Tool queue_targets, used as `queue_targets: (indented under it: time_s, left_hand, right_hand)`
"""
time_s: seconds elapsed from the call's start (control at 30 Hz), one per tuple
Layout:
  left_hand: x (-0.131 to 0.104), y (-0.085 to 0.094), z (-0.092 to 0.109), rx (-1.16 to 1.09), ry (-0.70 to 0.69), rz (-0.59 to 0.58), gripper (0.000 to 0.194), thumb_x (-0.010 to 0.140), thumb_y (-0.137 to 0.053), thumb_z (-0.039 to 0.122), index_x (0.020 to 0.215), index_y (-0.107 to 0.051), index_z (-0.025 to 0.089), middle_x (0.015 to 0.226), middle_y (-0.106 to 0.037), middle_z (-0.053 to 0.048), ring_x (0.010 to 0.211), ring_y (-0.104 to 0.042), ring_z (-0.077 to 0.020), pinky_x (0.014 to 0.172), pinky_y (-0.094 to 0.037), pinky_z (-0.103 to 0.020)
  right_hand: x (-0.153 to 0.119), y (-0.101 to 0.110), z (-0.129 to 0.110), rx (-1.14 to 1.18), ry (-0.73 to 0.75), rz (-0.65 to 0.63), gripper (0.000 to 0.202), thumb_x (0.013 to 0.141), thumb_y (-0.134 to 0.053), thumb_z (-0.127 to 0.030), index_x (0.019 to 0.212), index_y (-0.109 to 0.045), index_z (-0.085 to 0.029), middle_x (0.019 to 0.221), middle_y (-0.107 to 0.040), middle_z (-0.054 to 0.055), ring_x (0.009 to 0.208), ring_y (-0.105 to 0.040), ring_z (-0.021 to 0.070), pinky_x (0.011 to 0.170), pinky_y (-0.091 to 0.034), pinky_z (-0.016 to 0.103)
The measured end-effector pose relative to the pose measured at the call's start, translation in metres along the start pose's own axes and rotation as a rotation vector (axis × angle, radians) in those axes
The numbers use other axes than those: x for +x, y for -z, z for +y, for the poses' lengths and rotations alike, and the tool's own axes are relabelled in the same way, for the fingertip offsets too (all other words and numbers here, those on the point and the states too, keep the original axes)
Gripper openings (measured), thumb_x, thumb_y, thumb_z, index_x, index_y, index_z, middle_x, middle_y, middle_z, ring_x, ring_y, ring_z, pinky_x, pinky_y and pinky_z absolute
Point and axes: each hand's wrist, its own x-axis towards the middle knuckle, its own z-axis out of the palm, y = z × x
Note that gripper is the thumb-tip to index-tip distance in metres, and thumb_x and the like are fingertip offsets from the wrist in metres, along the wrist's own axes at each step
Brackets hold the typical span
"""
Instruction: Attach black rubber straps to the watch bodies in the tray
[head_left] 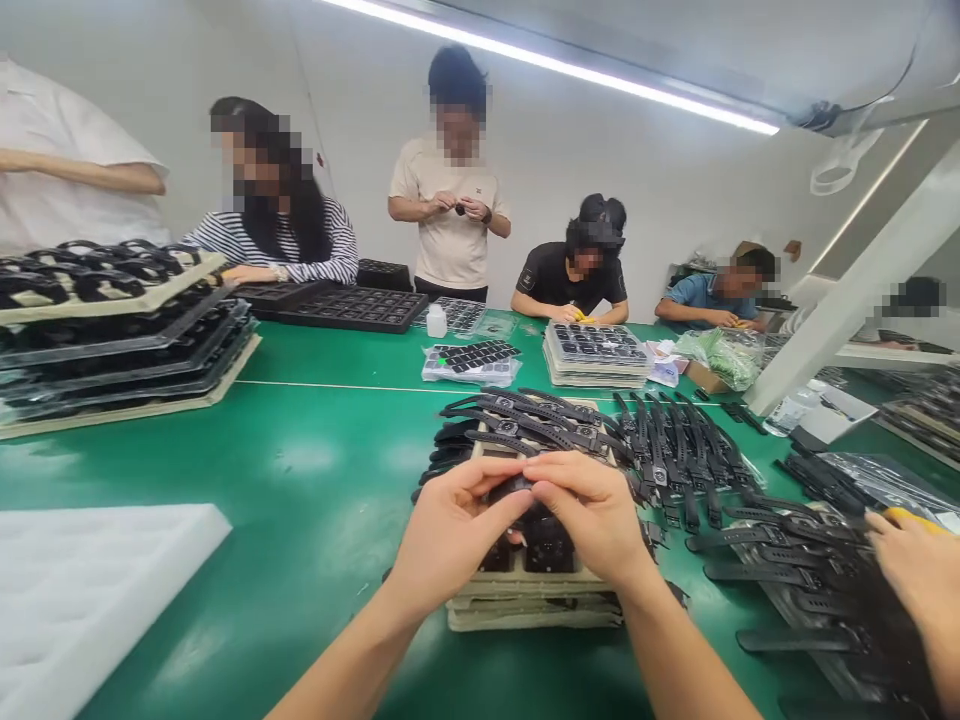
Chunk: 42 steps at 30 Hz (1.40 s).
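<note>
My left hand and my right hand meet in front of me, their fingers closed around a small black watch. Fingertips of both hands cover most of it, so its details are hidden. Right beneath them stands a stack of beige trays. Black watch parts lie in the top tray's pockets, such as a dark piece below my fingers. Across the far side of this stack rest several watches with black straps.
More strapped watches lie to the right, by a co-worker's hand. A white foam tray is at near left, stacked trays behind it. Several people work across the green table. A slanted white post rises at right.
</note>
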Motion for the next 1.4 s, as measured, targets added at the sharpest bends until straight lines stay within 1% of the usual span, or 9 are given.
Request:
queue_targets:
  time_s: [0.13,0.27,0.4,0.5,0.7,1.07,1.2,1.3,1.4]
  left_hand:
    - [-0.003,0.001,0.0,-0.067,-0.004,-0.052,0.045,0.076,-0.086,0.042,0.106,-0.064,0.017,0.094,-0.076,-0.007,0.067,-0.07,-0.0156,0.053,-0.06,-0.023]
    - [-0.006,0.004,-0.001,0.059,-0.05,-0.172,0.033,0.093,-0.066,0.047,0.11,-0.063,0.018,0.087,-0.074,-0.006,0.068,-0.07,-0.0158,0.063,-0.062,-0.027]
    - [0.001,0.013,-0.004,0.471,-0.417,-0.168,0.017,0.095,-0.063,0.027,0.107,-0.072,0.02,0.114,-0.07,-0.012,0.103,-0.068,-0.0222,0.076,-0.063,-0.028]
    - [0.004,0.019,-0.007,0.667,-0.722,-0.252,0.016,0.097,-0.058,0.018,0.107,-0.071,0.02,0.1,-0.074,-0.01,0.093,-0.07,-0.02,0.079,-0.062,-0.03]
    - [-0.001,0.017,-0.008,1.119,-1.21,-0.148,0.023,0.097,-0.051,0.006,0.115,-0.065,0.011,0.091,-0.072,-0.014,0.081,-0.069,-0.0225,0.07,-0.061,-0.034]
    - [0.001,0.037,0.002,1.027,-1.33,-0.131,0.018,0.091,-0.066,0.011,0.107,-0.069,0.019,0.08,-0.07,-0.005,0.071,-0.069,-0.0184,0.066,-0.06,-0.031]
    - [-0.003,0.05,0.023,0.968,-1.254,0.092,0.014,0.093,-0.061,0.008,0.098,-0.068,0.02,0.082,-0.072,-0.004,0.076,-0.069,-0.0164,0.07,-0.059,-0.027]
    - [-0.008,0.062,0.036,0.85,-1.164,0.375,0.014,0.094,-0.059,0.008,0.095,-0.068,0.019,0.083,-0.073,-0.004,0.076,-0.069,-0.0159,0.071,-0.059,-0.028]
    - [-0.012,0.066,0.042,0.817,-1.105,0.413,0.013,0.094,-0.058,0.01,0.091,-0.068,0.018,0.081,-0.072,-0.004,0.073,-0.068,-0.0155,0.07,-0.059,-0.028]
  right_hand:
    - [0.001,0.001,-0.006,-0.085,0.011,-0.115,0.034,0.093,-0.069,-0.021,0.124,-0.076,-0.033,0.121,-0.074,0.005,0.114,-0.068,0.0223,0.099,-0.056,0.037]
    - [0.001,0.011,-0.003,-0.061,-0.033,-0.14,0.024,0.088,-0.074,-0.019,0.107,-0.081,-0.032,0.109,-0.079,0.002,0.101,-0.074,0.0216,0.095,-0.059,0.036]
    - [0.0,0.02,-0.005,-0.033,-0.171,-0.161,0.011,0.086,-0.076,-0.023,0.094,-0.083,-0.027,0.098,-0.081,0.003,0.091,-0.076,0.0234,0.084,-0.061,0.035]
    - [0.0,0.021,-0.012,0.048,-0.265,-0.266,0.01,0.085,-0.074,-0.019,0.089,-0.082,-0.023,0.089,-0.08,0.003,0.082,-0.074,0.0205,0.076,-0.059,0.03]
    - [0.002,0.018,-0.015,0.1,-0.334,-0.222,0.004,0.082,-0.072,-0.02,0.084,-0.075,-0.022,0.082,-0.074,0.0,0.073,-0.065,0.0162,0.065,-0.052,0.025]
    - [-0.006,0.014,-0.014,0.142,-0.309,-0.155,0.003,0.081,-0.069,-0.02,0.083,-0.071,-0.023,0.085,-0.073,0.002,0.08,-0.067,0.019,0.073,-0.054,0.029]
    - [0.019,0.02,-0.008,-0.029,-0.248,-0.068,0.005,0.084,-0.069,-0.026,0.088,-0.071,-0.023,0.098,-0.075,0.005,0.091,-0.069,0.0216,0.079,-0.055,0.032]
    - [0.057,0.014,0.004,-0.36,-0.2,-0.269,0.012,0.087,-0.067,-0.028,0.096,-0.073,-0.023,0.103,-0.075,0.004,0.094,-0.069,0.0224,0.086,-0.053,0.035]
    - [0.089,-0.006,0.024,-0.489,-0.175,-0.523,0.013,0.086,-0.068,-0.023,0.096,-0.076,-0.023,0.099,-0.077,0.002,0.09,-0.069,0.0209,0.085,-0.052,0.033]
